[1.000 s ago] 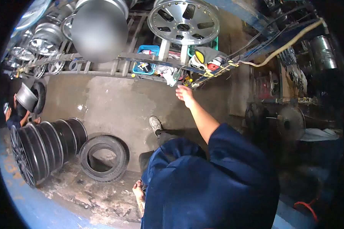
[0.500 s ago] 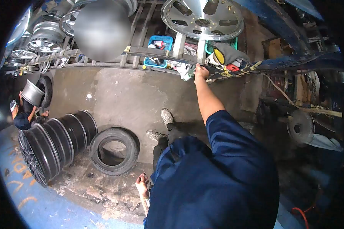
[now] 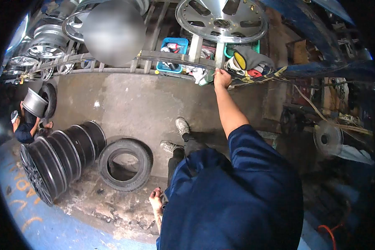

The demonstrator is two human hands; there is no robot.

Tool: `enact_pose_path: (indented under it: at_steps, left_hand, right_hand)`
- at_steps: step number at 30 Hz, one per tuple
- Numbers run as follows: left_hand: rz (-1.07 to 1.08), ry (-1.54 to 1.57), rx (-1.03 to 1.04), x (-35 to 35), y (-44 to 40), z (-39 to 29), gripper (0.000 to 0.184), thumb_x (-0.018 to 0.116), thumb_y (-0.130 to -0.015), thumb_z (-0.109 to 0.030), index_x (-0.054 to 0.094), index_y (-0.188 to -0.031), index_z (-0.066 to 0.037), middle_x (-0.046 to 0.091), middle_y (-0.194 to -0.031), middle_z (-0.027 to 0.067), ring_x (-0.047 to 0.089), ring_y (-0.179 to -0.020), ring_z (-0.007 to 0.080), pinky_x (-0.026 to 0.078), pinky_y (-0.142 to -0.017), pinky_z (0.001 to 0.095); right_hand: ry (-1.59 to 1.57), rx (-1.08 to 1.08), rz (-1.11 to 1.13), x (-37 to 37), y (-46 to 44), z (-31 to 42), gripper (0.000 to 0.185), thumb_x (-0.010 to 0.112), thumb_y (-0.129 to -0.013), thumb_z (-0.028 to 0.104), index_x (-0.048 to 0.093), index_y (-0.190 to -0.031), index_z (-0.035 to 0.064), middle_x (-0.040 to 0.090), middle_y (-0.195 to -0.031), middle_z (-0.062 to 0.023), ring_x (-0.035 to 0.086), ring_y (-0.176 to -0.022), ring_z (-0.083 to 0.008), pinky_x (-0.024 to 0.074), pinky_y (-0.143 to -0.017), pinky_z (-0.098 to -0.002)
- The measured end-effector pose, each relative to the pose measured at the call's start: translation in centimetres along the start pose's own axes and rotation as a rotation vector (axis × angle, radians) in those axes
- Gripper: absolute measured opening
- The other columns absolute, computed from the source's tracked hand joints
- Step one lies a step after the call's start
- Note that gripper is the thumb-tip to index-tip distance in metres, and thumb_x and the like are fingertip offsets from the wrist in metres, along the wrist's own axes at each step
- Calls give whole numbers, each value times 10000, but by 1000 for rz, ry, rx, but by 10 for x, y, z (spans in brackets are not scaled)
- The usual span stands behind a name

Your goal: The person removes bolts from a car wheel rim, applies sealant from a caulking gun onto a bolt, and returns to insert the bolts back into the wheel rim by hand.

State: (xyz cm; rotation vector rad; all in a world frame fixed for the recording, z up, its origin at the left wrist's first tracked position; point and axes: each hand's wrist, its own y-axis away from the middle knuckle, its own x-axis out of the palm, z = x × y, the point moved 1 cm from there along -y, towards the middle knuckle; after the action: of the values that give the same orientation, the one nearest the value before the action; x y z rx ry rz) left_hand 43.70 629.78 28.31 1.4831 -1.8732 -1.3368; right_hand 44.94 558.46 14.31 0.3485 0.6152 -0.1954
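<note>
My right hand (image 3: 223, 78) is stretched out to the front rail of a metal rack (image 3: 183, 62), its fingers closed. What they grip is too small to make out. A white and green cloth (image 3: 202, 76) hangs just left of it, and a dark grey item with a yellow patch (image 3: 240, 60) lies to its right. Above stands a large polished wheel rim (image 3: 221, 23). My left hand (image 3: 155, 200) is low beside my body, fingers curled together; anything inside is hidden.
A black tire (image 3: 125, 186) lies on the floor left of my feet, beside a row of dark rims (image 3: 72, 150). At far left a person (image 3: 24, 132) handles a silver rim (image 3: 35, 102). Blue baskets (image 3: 174, 45) sit on the rack; a fan (image 3: 328, 138) stands at right.
My right hand has moved up to the rack's rail, and its fingers have closed. My left hand stays low, with its fingers curled. The view has shifted slightly.
</note>
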Motion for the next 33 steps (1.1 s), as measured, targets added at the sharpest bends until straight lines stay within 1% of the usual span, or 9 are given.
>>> enact_pose_path:
  at_steps: [3, 5, 6, 14, 18, 22, 28, 31, 33]
  left_hand:
    - [3, -6, 16, 1, -6, 1, 240, 685, -903, -289, 694, -1003, -71, 678, -821, 21, 623, -763, 119, 472, -652, 283]
    - [9, -9, 11, 0, -16, 4, 241, 685, -903, -290, 695, -1008, -72, 679, -825, 18, 625, -769, 122, 475, -651, 285]
    - [18, -5, -3, -1, -16, 6, 244, 685, -903, -291, 695, -1009, -71, 679, -827, 18, 625, -768, 122, 475, -646, 282]
    - [50, -133, -4, -3, -13, 2, 247, 691, -898, -285, 693, -1004, -61, 680, -831, 25, 625, -726, 119, 474, -601, 262]
    - [46, -132, -25, 2, -17, 1, 254, 699, -893, -279, 691, -1007, -52, 680, -831, 39, 632, -731, 125, 479, -605, 265]
    - [46, -105, 57, 8, -13, -3, 257, 708, -888, -270, 689, -1008, -44, 681, -832, 46, 636, -734, 133, 485, -607, 273]
    - [54, -83, 61, 6, -8, 3, 235, 696, -893, -254, 693, -1001, -45, 667, -815, 34, 622, -737, 128, 486, -614, 278]
    - [41, -75, 59, 5, -7, 7, 231, 693, -897, -259, 695, -992, -48, 635, -761, 5, 580, -693, 103, 467, -597, 267]
    - [40, -97, 79, 5, -4, 9, 230, 688, -904, -260, 695, -989, -46, 615, -738, -12, 550, -667, 86, 451, -588, 255]
  right_hand:
    - [16, -120, -47, -8, 1, 5, 304, 755, -767, 380, 763, -913, 113, 722, -831, -127, 696, -794, -290, 524, -719, -404]
    - [-87, -223, -75, -12, 4, 7, 235, 761, -813, 234, 744, -880, 10, 670, -642, -30, 622, -589, -109, 482, -576, -288]
    - [-54, -155, -35, -37, 29, 35, 238, 756, -817, 220, 739, -892, -5, 678, -660, -30, 620, -582, -105, 481, -582, -271]
    - [-160, -254, 131, -37, 36, 14, 216, 738, -831, 188, 703, -774, -17, 614, -605, 13, 535, -551, -60, 414, -532, -245]
    - [-215, -277, 242, -45, 49, 12, 213, 728, -846, 186, 706, -778, -14, 620, -620, 12, 531, -556, -58, 399, -533, -234]
    - [-491, -189, 320, -48, 63, 2, 212, 721, -860, 197, 738, -901, -11, 654, -690, 2, 562, -594, -60, 414, -557, -228]
    - [-330, -200, 407, -74, 86, -4, 195, 699, -865, 174, 699, -793, -7, 613, -648, 15, 539, -606, -60, 407, -591, -234]
    - [-297, -186, 452, -82, 112, -15, 199, 696, -858, 179, 682, -765, 4, 584, -626, 27, 499, -587, -49, 371, -557, -242]
    - [-286, -46, 514, -88, 130, -28, 142, 676, -872, 151, 696, -804, 28, 586, -647, 36, 505, -573, -43, 357, -517, -224]
